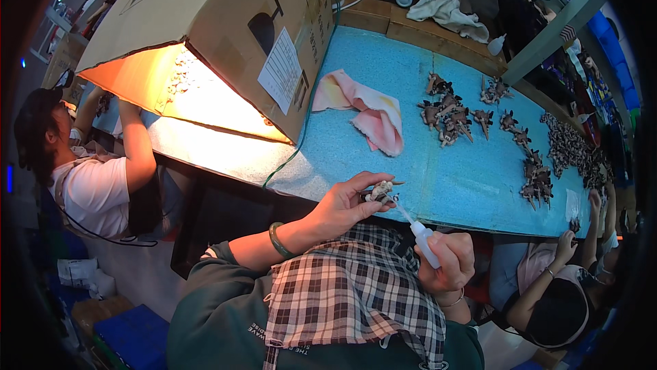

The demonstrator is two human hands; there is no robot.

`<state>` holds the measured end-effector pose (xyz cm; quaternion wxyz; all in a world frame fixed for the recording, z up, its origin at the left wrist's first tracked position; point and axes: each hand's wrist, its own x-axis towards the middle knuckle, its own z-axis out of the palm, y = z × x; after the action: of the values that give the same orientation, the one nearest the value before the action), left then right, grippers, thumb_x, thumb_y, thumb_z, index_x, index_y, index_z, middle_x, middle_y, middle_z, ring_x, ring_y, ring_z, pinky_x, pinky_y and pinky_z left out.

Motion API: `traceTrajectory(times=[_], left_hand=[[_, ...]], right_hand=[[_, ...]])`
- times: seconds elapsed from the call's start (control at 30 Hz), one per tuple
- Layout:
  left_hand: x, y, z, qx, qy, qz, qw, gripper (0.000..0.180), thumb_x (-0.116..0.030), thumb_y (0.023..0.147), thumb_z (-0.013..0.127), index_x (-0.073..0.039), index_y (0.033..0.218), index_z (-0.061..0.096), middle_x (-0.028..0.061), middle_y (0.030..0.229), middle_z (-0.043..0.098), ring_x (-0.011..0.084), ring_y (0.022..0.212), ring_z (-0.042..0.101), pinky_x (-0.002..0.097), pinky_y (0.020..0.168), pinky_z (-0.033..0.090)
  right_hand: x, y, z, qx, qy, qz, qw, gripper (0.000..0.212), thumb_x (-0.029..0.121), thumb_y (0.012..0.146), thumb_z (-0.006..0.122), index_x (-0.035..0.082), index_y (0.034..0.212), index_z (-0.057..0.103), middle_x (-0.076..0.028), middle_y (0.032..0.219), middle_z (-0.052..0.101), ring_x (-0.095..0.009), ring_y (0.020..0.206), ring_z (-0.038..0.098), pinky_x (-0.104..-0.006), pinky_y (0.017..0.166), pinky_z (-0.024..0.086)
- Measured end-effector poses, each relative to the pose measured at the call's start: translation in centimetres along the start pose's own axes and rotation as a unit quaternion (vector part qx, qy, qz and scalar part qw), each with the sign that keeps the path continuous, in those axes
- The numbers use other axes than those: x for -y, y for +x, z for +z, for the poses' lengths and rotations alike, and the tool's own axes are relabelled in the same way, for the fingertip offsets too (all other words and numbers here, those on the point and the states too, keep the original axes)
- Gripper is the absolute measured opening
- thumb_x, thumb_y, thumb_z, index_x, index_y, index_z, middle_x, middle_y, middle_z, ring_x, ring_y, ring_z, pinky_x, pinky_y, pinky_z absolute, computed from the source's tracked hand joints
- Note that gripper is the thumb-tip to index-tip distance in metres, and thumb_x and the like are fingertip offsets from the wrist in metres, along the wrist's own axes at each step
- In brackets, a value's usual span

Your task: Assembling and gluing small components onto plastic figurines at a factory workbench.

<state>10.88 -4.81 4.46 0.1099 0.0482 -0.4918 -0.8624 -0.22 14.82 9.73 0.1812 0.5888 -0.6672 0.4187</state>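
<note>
Presently, we find the left hand [347, 207] closed in a pinch, thumb against fingers, on one small brown-and-pale piece [378, 194], which is held up at the near edge of the tabletop [472, 182], in front of the wearer's checked apron [349, 288]. We note the right hand [449, 260] curled around a white bottle [426, 243], its thin nozzle angled up and leftward at the piece; whether the tip touches, we cannot tell. We judge the step in hand to be applying something from the bottle to the piece, and consider that the next move calls for a steady pinch, a true aim of the tip and a light squeeze. As to edges, the tabletop's front edge runs just by both hands, so a dropped piece could, in our view, fall to the lap. To the left, the carton [236, 21] and its green cord limit travel; ahead lies a pink cloth [376, 117]. We see open room on the blue surface between the cloth and the cluster [448, 118] of similar pieces. Farther right, near a co-worker [558, 301], a dense heap [568, 144] narrows the space.
</note>
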Motion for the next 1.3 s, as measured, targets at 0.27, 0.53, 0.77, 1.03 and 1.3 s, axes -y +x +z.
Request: traceTrajectory(times=[0.27,0.53,0.77,1.03,1.3], left_hand=[[-0.28,0.00,0.06,-0.007,-0.019,-0.026,0.999,0.048,-0.002,0.094,0.054,-0.001,0.139,0.039,0.0125,0.125,0.051,0.0236,0.115,0.056,0.0322,0.101,0.047],[-0.25,-0.01,0.23,-0.002,-0.006,-0.016,1.000,0.047,0.000,0.094,0.052,-0.001,0.139,0.039,0.0125,0.124,0.051,0.0244,0.115,0.057,0.0333,0.102,0.047],[-0.24,-0.09,0.29,-0.012,-0.024,-0.019,0.999,0.047,-0.003,0.094,0.055,-0.001,0.138,0.039,0.0127,0.124,0.051,0.0247,0.114,0.057,0.0335,0.102,0.047],[-0.55,-0.03,0.40,-0.020,-0.066,-0.057,0.996,0.048,-0.009,0.094,0.057,0.000,0.138,0.040,0.0124,0.123,0.051,0.0229,0.114,0.057,0.0315,0.099,0.049],[-0.39,-0.15,0.43,-0.014,-0.092,-0.059,0.994,0.051,-0.014,0.093,0.060,0.000,0.138,0.041,0.0118,0.123,0.051,0.0193,0.112,0.056,0.0297,0.098,0.050]], right_hand=[[-0.03,-0.28,-0.16,-0.009,-0.005,0.023,1.000,0.033,-0.002,0.073,0.075,0.005,0.102,0.060,-0.008,0.095,0.057,-0.020,0.069,0.056,-0.0289,0.056,0.046],[-0.38,-0.18,0.07,-0.016,-0.013,0.005,1.000,0.035,0.002,0.070,0.079,0.005,0.101,0.064,-0.007,0.093,0.060,-0.019,0.066,0.060,-0.0249,0.050,0.046],[-0.32,-0.23,-0.17,-0.024,-0.013,0.000,1.000,0.035,0.002,0.071,0.079,0.005,0.102,0.064,-0.007,0.094,0.060,-0.018,0.065,0.060,-0.0248,0.050,0.046],[-0.36,-0.67,-0.17,-0.024,-0.002,0.000,1.000,0.034,0.004,0.072,0.079,0.006,0.103,0.064,-0.007,0.095,0.060,-0.019,0.066,0.060,-0.0250,0.050,0.046],[-0.47,-0.68,0.00,-0.018,0.000,-0.002,1.000,0.034,0.005,0.071,0.079,0.005,0.101,0.065,-0.007,0.095,0.061,-0.019,0.065,0.060,-0.0251,0.049,0.046]])
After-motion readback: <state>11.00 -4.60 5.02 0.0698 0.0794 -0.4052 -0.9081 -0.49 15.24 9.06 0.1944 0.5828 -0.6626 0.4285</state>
